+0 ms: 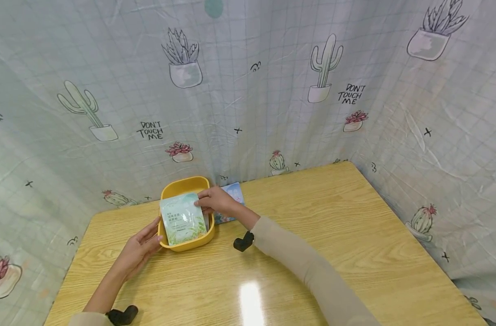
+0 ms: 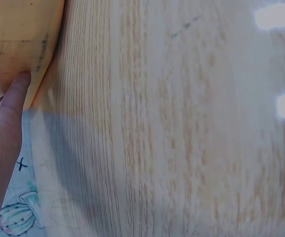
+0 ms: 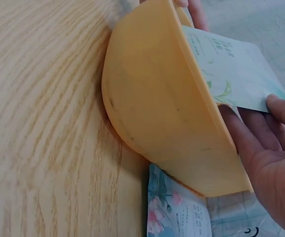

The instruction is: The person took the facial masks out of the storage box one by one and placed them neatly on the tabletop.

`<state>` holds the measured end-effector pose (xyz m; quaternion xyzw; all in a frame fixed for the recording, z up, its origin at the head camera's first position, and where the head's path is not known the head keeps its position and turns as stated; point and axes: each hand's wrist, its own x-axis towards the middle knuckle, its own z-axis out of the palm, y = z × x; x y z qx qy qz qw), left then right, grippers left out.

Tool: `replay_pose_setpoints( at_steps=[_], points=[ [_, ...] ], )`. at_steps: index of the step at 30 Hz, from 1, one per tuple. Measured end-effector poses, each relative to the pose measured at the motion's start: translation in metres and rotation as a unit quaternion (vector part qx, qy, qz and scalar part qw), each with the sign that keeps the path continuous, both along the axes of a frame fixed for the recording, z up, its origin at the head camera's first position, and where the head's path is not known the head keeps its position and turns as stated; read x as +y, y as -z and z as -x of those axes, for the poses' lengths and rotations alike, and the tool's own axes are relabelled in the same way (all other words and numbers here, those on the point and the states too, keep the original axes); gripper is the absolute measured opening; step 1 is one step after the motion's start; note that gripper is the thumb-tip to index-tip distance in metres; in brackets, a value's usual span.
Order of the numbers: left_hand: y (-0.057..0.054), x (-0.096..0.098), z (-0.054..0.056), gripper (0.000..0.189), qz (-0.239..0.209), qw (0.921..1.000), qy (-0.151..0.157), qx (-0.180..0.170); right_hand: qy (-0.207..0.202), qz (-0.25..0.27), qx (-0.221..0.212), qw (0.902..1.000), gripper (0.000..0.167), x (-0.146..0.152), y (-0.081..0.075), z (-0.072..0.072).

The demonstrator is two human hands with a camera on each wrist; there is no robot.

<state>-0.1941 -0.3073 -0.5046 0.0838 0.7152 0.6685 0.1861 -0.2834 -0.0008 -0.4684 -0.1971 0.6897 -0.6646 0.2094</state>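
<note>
A yellow plastic basin (image 1: pixel 185 246) stands near the back edge of the table. Inside it, a pale green sachet (image 1: pixel 183 219) with leaf prints leans up past the rim. My right hand (image 1: pixel 218 200) pinches the sachet's right edge, thumb on its face and the other fingers behind it, as the right wrist view shows. On the basin's left side my left hand (image 1: pixel 141 249) rests against the outer wall, a fingertip touching it in the left wrist view. A blue packet with pink flowers (image 3: pixel 174 205) lies on the table beside the basin, partly hidden behind my right hand in the head view.
The wooden table (image 1: pixel 313 217) reaches far to the right of the basin. A curtain (image 1: pixel 248 90) printed with cacti hangs close behind the table and on both sides. Black wrist cameras (image 1: pixel 243 242) sit on my wrists.
</note>
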Motion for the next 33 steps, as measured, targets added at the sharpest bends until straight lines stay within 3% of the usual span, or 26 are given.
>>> replay_pose_setpoints(
  at_steps=[5,10,21,33],
  points=[
    [0.000,0.000,0.000,0.075,-0.006,1.0000,0.001,0.002,0.006,0.013,0.003,0.9999,0.034,-0.004,-0.001,-0.002],
    [0.001,0.001,0.002,0.076,0.000,1.0000,-0.008,-0.003,0.021,0.022,-0.008,0.9995,0.014,-0.007,-0.002,-0.004],
    [0.001,0.000,0.002,0.076,0.010,0.9999,-0.002,-0.003,0.034,0.033,-0.005,0.9989,0.026,-0.005,0.001,-0.003],
    [-0.003,0.002,0.000,0.077,0.017,0.9998,-0.004,-0.007,0.058,0.067,-0.016,0.9959,0.013,0.003,-0.008,0.000]
  ],
)
